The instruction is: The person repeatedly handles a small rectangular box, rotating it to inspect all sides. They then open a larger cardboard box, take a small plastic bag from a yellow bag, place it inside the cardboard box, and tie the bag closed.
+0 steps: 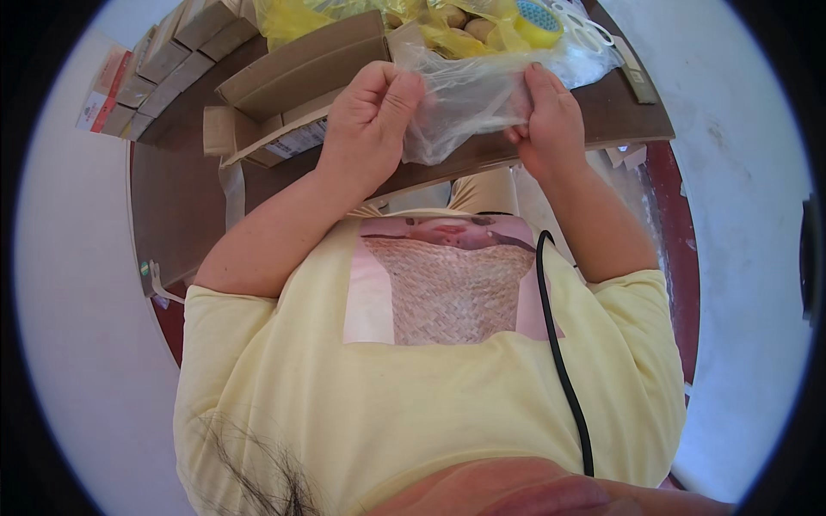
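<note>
Between my two hands stretches a clear, crinkled plastic bag [471, 90], held above the near edge of the brown table [181, 187]. My left hand [374, 116] pinches its left side between thumb and fingers. The right side of the bag is gripped by my right hand [552, 119], with the thumb uppermost. Left of the bag lies an open cardboard box [303, 64], its flaps raised and a printed label on its near side. My left hand overlaps the box's right end in the view.
Small cartons [174, 58] stand stacked at the far left. A yellow plastic bag [310, 16] with potato-like tubers [481, 29] lies at the back, near a tape roll [539, 24] and white-handled scissors [584, 29]. A black cable [558, 348] hangs down my shirt.
</note>
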Action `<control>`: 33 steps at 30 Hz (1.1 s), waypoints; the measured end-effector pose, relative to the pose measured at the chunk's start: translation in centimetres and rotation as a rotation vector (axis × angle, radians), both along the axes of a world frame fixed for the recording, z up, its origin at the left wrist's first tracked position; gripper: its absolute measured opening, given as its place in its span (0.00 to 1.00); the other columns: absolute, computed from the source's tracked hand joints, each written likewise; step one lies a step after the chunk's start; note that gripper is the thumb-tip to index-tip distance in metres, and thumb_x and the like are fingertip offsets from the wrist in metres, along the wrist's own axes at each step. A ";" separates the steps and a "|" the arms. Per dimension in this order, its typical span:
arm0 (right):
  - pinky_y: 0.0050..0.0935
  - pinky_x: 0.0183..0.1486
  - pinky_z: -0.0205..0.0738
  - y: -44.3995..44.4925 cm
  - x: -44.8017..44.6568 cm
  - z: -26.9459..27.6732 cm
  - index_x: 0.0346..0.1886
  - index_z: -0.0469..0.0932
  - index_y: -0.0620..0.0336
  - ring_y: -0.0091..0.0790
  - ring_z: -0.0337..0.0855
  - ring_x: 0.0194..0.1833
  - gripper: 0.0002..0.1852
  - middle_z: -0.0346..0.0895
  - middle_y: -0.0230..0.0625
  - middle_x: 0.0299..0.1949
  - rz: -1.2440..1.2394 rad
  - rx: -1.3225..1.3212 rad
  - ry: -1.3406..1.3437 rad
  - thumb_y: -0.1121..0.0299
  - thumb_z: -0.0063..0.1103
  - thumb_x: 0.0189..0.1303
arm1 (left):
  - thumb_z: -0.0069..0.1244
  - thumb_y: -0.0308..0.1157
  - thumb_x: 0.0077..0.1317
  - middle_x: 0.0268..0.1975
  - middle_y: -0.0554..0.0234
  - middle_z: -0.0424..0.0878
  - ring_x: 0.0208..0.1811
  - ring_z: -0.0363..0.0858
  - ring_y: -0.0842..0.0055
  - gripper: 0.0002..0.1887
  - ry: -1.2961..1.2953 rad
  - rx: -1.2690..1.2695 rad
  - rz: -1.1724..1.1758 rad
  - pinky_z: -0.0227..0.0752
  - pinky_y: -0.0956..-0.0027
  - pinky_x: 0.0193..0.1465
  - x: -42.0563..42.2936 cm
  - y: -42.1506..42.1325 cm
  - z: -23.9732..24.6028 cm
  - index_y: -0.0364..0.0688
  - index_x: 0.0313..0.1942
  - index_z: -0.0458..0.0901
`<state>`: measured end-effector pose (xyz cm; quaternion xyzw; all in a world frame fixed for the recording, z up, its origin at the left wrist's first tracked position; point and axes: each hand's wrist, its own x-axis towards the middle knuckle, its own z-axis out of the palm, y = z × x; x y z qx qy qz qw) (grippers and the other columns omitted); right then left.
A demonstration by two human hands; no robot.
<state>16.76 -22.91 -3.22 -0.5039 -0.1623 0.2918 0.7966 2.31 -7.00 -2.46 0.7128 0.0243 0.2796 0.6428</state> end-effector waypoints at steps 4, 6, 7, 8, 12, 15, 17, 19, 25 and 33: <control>0.20 0.17 0.58 -0.4 -1.1 -0.2 0.36 0.74 0.57 0.17 0.60 0.16 0.13 0.63 0.23 0.17 -0.078 -0.008 -0.127 0.59 0.48 0.72 | 0.46 0.35 0.73 0.35 0.62 0.83 0.33 0.79 0.81 0.09 0.069 -0.254 0.003 0.74 0.75 0.39 0.1 -0.5 0.8 0.39 0.39 0.73; 0.19 0.17 0.58 -0.6 -1.2 -0.4 0.35 0.74 0.57 0.15 0.60 0.17 0.14 0.63 0.23 0.16 -0.110 0.008 -0.169 0.58 0.48 0.72 | 0.48 0.34 0.72 0.34 0.61 0.82 0.33 0.79 0.79 0.08 0.080 -0.354 -0.044 0.74 0.74 0.38 0.3 -0.5 0.6 0.38 0.40 0.73; 0.18 0.17 0.57 -0.7 -1.3 -0.5 0.35 0.74 0.57 0.15 0.59 0.17 0.14 0.63 0.22 0.16 -0.131 0.017 -0.184 0.58 0.48 0.72 | 0.49 0.33 0.71 0.33 0.62 0.81 0.32 0.79 0.79 0.08 0.099 -0.420 -0.049 0.74 0.74 0.38 0.4 -0.7 0.7 0.37 0.41 0.73; 0.18 0.17 0.57 -0.7 -1.4 -0.5 0.34 0.74 0.57 0.14 0.59 0.17 0.14 0.63 0.22 0.16 -0.152 0.026 -0.198 0.58 0.48 0.72 | 0.49 0.33 0.71 0.32 0.62 0.81 0.31 0.78 0.78 0.08 0.117 -0.487 -0.054 0.74 0.74 0.38 0.5 -1.0 0.9 0.37 0.41 0.73; 0.17 0.17 0.57 -1.1 -0.7 -1.4 0.35 0.75 0.57 0.12 0.59 0.18 0.16 0.63 0.20 0.17 -0.179 0.045 -0.286 0.56 0.48 0.73 | 0.49 0.31 0.71 0.30 0.66 0.79 0.28 0.77 0.79 0.07 0.169 -0.631 -0.097 0.74 0.74 0.36 0.5 -2.0 1.8 0.37 0.42 0.74; 0.17 0.17 0.57 -1.2 -0.5 -2.0 0.35 0.75 0.57 0.11 0.59 0.18 0.16 0.63 0.19 0.18 -0.194 0.073 -0.308 0.55 0.48 0.73 | 0.47 0.33 0.72 0.29 0.67 0.79 0.27 0.76 0.80 0.07 0.220 -0.561 -0.104 0.72 0.74 0.33 0.7 -1.5 0.9 0.38 0.42 0.76; 0.17 0.17 0.56 -1.6 -0.3 -2.2 0.35 0.75 0.57 0.11 0.59 0.19 0.16 0.63 0.19 0.18 -0.186 0.067 -0.312 0.56 0.48 0.73 | 0.45 0.35 0.73 0.28 0.67 0.78 0.26 0.75 0.80 0.09 0.228 -0.530 -0.087 0.70 0.75 0.30 0.8 -1.4 0.8 0.39 0.40 0.76; 0.17 0.17 0.56 -1.8 -0.7 -1.9 0.35 0.75 0.57 0.11 0.59 0.18 0.16 0.63 0.19 0.17 -0.198 0.046 -0.267 0.56 0.47 0.73 | 0.44 0.37 0.74 0.27 0.67 0.78 0.25 0.74 0.81 0.10 0.211 -0.518 -0.049 0.69 0.75 0.28 0.9 -1.4 0.6 0.40 0.38 0.75; 0.18 0.17 0.57 -2.0 -1.2 -2.9 0.34 0.75 0.57 0.15 0.58 0.16 0.15 0.62 0.22 0.16 -0.151 0.080 -0.215 0.57 0.46 0.73 | 0.41 0.41 0.75 0.23 0.68 0.74 0.21 0.71 0.81 0.13 0.162 -0.567 0.033 0.65 0.76 0.23 1.7 -2.4 0.3 0.42 0.36 0.73; 0.24 0.16 0.60 -0.4 -1.8 -3.7 0.35 0.74 0.58 0.21 0.61 0.14 0.14 0.63 0.25 0.16 -0.045 -0.112 0.117 0.58 0.50 0.71 | 0.41 0.43 0.75 0.18 0.72 0.67 0.12 0.61 0.83 0.13 0.118 -0.562 -0.116 0.56 0.77 0.14 1.0 -1.6 0.4 0.44 0.36 0.72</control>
